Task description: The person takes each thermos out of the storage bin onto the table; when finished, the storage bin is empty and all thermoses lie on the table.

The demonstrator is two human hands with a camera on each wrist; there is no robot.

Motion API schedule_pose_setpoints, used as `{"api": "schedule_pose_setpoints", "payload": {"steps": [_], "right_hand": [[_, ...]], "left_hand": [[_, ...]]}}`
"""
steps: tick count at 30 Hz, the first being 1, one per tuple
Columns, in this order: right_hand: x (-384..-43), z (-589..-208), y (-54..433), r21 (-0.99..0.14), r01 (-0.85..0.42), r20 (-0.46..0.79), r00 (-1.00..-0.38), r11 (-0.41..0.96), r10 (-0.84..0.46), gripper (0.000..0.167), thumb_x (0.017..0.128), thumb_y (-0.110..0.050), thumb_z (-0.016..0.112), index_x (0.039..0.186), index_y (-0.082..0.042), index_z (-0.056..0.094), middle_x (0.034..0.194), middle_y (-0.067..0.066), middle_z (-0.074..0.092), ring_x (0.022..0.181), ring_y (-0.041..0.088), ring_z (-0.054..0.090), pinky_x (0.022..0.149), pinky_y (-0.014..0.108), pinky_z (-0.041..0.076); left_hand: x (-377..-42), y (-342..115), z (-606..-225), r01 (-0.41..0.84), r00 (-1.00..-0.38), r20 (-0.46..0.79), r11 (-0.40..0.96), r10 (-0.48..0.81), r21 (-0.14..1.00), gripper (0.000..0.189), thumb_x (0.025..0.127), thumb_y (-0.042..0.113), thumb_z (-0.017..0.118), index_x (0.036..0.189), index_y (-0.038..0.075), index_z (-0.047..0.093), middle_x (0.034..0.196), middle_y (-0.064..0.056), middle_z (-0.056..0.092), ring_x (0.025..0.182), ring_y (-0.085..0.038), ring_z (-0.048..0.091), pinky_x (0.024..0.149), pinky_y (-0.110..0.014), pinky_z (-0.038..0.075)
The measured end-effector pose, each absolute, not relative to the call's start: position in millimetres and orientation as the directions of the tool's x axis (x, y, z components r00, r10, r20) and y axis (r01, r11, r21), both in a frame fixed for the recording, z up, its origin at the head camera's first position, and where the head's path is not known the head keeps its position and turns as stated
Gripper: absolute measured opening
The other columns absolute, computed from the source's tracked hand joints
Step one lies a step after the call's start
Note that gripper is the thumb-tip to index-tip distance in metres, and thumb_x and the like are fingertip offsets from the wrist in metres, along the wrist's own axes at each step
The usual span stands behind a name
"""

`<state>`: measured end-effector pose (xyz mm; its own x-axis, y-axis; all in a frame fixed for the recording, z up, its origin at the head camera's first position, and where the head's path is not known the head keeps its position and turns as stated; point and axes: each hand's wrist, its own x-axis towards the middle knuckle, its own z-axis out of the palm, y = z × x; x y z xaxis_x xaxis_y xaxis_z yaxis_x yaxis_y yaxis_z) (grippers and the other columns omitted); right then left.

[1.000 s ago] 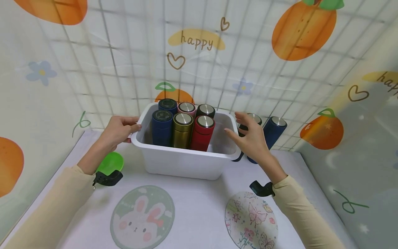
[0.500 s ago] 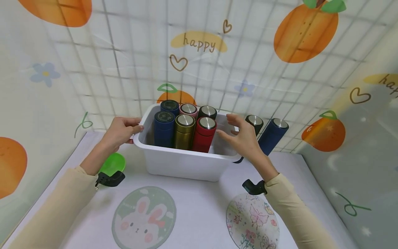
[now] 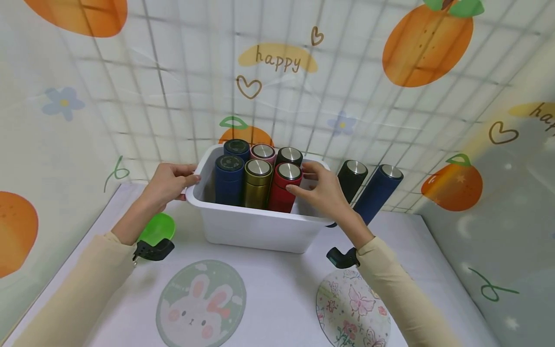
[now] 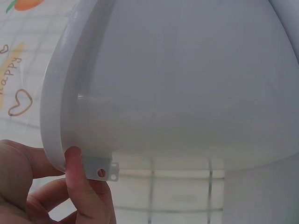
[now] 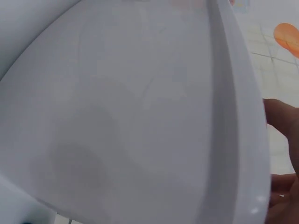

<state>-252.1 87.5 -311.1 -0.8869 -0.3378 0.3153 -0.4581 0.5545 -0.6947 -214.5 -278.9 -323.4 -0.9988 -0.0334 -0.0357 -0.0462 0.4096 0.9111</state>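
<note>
A white plastic bin (image 3: pixel 260 231) stands on the table with several insulated bottles upright inside: navy ones (image 3: pixel 228 180), a gold one (image 3: pixel 257 183), a pink one (image 3: pixel 262 152), a black one (image 3: pixel 289 154) and a red one (image 3: pixel 284 188). The left hand (image 3: pixel 166 185) grips the bin's left end, thumb over the rim; the left wrist view shows its fingers at a small tab (image 4: pixel 100 169) there. Over the bin's right end, the right hand (image 3: pixel 323 190) has its thumb at the red bottle's side and its fingers parted behind; whether it presses cannot be seen. The bin hides much of it in the right wrist view.
To the right of the bin, another black bottle (image 3: pixel 352 180) and a navy bottle (image 3: pixel 377 195) stand on the table. A green bowl (image 3: pixel 158 229) sits below the left forearm. Two round mats, a rabbit one (image 3: pixel 201 303) and a butterfly one (image 3: pixel 351 308), lie in front.
The right hand has moved left from the bin's right rim to the red bottle. The left hand stays on the bin, and the bottles keep their places.
</note>
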Motion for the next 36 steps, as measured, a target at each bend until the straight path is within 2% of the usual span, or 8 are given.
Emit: {"api": "schedule_pose_setpoints", "payload": {"steps": [11, 19, 24, 29, 33, 36], "right_hand": [[-256.7, -316.7, 76.3, -0.714, -0.449, 0.317, -0.891, 0.537, -0.324, 0.06, 0.081, -0.03, 0.086, 0.128, -0.005, 0.06, 0.119, 0.008, 0.065, 0.1, 0.024, 0.068, 0.086, 0.04, 0.057], [-255.8, -316.9, 77.3, -0.725, -0.418, 0.3, -0.907, 0.547, -0.296, 0.057, 0.076, -0.032, 0.088, 0.113, -0.007, 0.053, 0.11, 0.006, 0.065, 0.103, 0.02, 0.065, 0.086, 0.037, 0.053], [-254.2, -317.3, 78.5, -0.754, -0.394, 0.259, -0.913, 0.525, -0.314, 0.062, 0.076, -0.029, 0.088, 0.118, -0.007, 0.048, 0.114, 0.009, 0.064, 0.107, 0.021, 0.064, 0.083, 0.039, 0.053], [-255.0, -317.1, 80.7, -0.713, -0.462, 0.291, -0.88, 0.527, -0.376, 0.068, 0.078, -0.029, 0.086, 0.133, -0.007, 0.054, 0.117, 0.009, 0.066, 0.105, 0.022, 0.065, 0.085, 0.042, 0.055], [-255.1, -317.4, 83.0, -0.703, -0.487, 0.31, -0.866, 0.519, -0.392, 0.06, 0.078, -0.027, 0.086, 0.129, -0.005, 0.061, 0.115, 0.007, 0.066, 0.099, 0.023, 0.065, 0.086, 0.045, 0.055], [-254.7, -318.8, 84.7, -0.701, -0.478, 0.307, -0.872, 0.529, -0.381, 0.058, 0.078, -0.028, 0.086, 0.125, -0.006, 0.061, 0.114, 0.005, 0.066, 0.099, 0.021, 0.065, 0.087, 0.043, 0.056]], "left_hand": [[-216.2, -278.1, -325.4, -0.052, -0.998, -0.04, 0.414, -0.038, 0.909, 0.045, 0.1, 0.014, 0.06, 0.142, 0.0, 0.054, 0.137, -0.021, 0.057, 0.103, -0.028, 0.062, 0.066, -0.03, 0.059], [-216.8, -280.1, -326.2, -0.048, -0.999, -0.035, 0.417, -0.04, 0.908, 0.046, 0.1, 0.015, 0.061, 0.143, 0.0, 0.054, 0.136, -0.021, 0.058, 0.102, -0.025, 0.062, 0.066, -0.03, 0.058], [-217.4, -278.4, -324.3, -0.05, -0.999, -0.041, 0.42, -0.031, 0.906, 0.047, 0.1, 0.017, 0.061, 0.143, 0.001, 0.053, 0.136, -0.021, 0.058, 0.101, -0.025, 0.062, 0.066, -0.029, 0.058], [-216.7, -277.3, -321.5, -0.053, -0.999, -0.043, 0.429, -0.032, 0.902, 0.047, 0.1, 0.016, 0.061, 0.144, 0.0, 0.052, 0.137, -0.022, 0.057, 0.096, -0.02, 0.063, 0.068, -0.03, 0.059], [-216.8, -277.2, -321.4, -0.045, -0.999, -0.037, 0.431, -0.027, 0.901, 0.048, 0.1, 0.016, 0.06, 0.144, 0.0, 0.052, 0.136, -0.024, 0.057, 0.091, -0.016, 0.064, 0.068, -0.03, 0.059], [-216.5, -277.3, -322.6, -0.05, -0.999, -0.041, 0.435, -0.029, 0.899, 0.048, 0.1, 0.017, 0.06, 0.145, 0.001, 0.051, 0.135, -0.024, 0.058, 0.091, -0.016, 0.064, 0.067, -0.03, 0.059]]}}
